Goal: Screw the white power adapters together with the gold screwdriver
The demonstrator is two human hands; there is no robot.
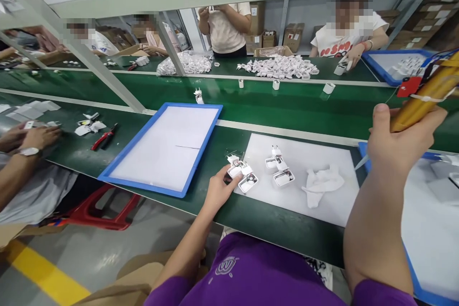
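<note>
My left hand (219, 187) pinches an opened white plug housing (248, 182) at the left edge of a white board (332, 153); small parts and wires show inside. A similar opened housing (284, 177) lies beside it on the board. Farther right on the board is a crumpled white cloth (324, 184). Raised at the right, my right hand (403, 141) is wrapped round a yellow tool (430, 91), whose thin pale tip points down toward the board's right edge.
A blue-rimmed tray (202, 150) lies left of the board, another (412, 267) at the right. Red-handled pliers (103, 137) sit near a co-worker's hands (38, 136). Beyond, white plugs stand on a green belt (222, 100). A metal post (96, 67) slants down at left.
</note>
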